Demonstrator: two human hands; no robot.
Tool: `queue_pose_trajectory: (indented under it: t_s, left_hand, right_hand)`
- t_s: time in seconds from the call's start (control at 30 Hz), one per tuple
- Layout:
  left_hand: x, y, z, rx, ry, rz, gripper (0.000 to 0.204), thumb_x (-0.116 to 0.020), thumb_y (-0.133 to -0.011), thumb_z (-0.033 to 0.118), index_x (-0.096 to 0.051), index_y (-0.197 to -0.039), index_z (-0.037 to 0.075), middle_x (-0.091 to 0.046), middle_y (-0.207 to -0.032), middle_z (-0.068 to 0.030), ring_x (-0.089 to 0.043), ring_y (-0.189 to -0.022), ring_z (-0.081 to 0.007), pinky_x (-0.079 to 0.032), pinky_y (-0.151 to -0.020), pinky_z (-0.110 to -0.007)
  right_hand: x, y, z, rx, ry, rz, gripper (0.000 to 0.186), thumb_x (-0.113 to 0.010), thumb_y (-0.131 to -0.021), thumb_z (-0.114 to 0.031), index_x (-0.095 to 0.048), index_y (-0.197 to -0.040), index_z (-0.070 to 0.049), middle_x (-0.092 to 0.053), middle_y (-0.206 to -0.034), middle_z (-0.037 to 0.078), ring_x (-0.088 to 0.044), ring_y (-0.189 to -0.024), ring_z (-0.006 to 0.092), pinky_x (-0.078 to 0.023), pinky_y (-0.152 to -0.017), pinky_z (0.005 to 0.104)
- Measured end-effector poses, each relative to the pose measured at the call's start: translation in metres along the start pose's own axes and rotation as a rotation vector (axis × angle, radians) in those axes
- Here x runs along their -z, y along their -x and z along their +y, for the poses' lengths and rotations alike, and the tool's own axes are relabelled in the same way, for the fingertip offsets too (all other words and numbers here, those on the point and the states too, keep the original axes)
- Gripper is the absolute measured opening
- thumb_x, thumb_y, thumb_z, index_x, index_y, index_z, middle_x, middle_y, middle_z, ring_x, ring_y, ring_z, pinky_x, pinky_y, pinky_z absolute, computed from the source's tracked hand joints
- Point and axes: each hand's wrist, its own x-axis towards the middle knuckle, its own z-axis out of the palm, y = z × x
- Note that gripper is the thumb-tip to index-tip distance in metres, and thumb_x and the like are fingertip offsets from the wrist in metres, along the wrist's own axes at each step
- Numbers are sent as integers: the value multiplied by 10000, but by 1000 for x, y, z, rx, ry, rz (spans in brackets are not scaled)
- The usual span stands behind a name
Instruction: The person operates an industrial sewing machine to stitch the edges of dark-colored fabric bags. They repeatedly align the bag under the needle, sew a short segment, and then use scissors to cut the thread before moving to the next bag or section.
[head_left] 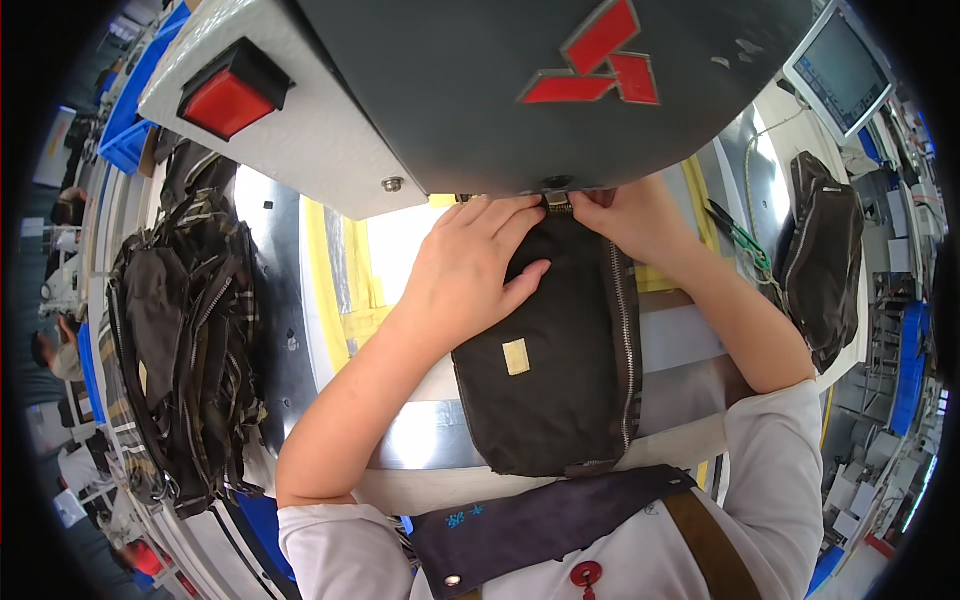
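Note:
A black fabric pouch (560, 400) with a metal zipper down its right side and a small cream patch lies under the grey sewing machine head (480, 110). My left hand (470, 265) rests on the pouch's upper left, fingers stretched out flat toward the machine and thumb apart. At the pouch's far right corner, my right hand (635, 225) is closed, thumb and fingers pinching its edge. Between the fingertips of both hands, a small metal part (557, 201) shows at the pouch's far edge. The machine head hides what is beyond it.
Dark pouches (180, 330) are heaped at the left. Another dark pouch (825, 260) lies at the right, beside green-handled snips (745, 240). Yellow tape (325, 290) marks the shiny work plate. A red switch (232, 95) and a screen (842, 65) are at the machine.

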Motion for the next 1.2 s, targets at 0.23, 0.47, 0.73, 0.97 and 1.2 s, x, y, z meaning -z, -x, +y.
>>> queue_pose_trajectory:
  t_s: [0.23,0.47,0.73,0.97,1.2]
  left_hand:
    - [-1,0,-1,-3,25,31,420,-734,-735,167,-622,-1118,37,-600,-1190,-81,-580,-1091,-296,-462,-941,-397]
    - [2,-3,-3,-48,38,17,391,-733,-735,197,-632,-1076,34,-613,-1151,-82,-578,-1031,-283,-462,-900,-393]
    - [3,-2,-3,-33,-8,-8,428,-739,-738,200,-626,-1125,58,-611,-1229,-64,-583,-1109,-275,-450,-938,-395]
    - [4,0,-3,0,-26,-39,429,-734,-750,223,-629,-1138,73,-611,-1236,-42,-584,-1107,-270,-435,-946,-390]
    - [5,-2,-3,1,-37,-61,427,-734,-754,230,-630,-1136,71,-614,-1233,-40,-587,-1109,-257,-439,-933,-385]
  right_hand:
    - [4,12,-25,629,474,109,129,-636,-736,-6,-661,-833,-87,-630,-938,15,-618,-867,245,-509,-674,372]
    - [6,1,-20,648,425,-12,183,-633,-725,3,-641,-888,-81,-631,-932,40,-607,-923,263,-496,-790,393]
    - [9,14,-16,808,574,22,187,-612,-773,-49,-647,-957,-50,-657,-1009,43,-620,-965,232,-510,-836,361]
    - [8,17,-25,718,543,15,200,-631,-735,-30,-623,-932,-57,-625,-990,49,-606,-961,253,-502,-851,373]
    - [11,2,-17,609,428,-174,257,-634,-711,-7,-609,-959,-65,-624,-1018,55,-589,-1001,250,-462,-921,403]
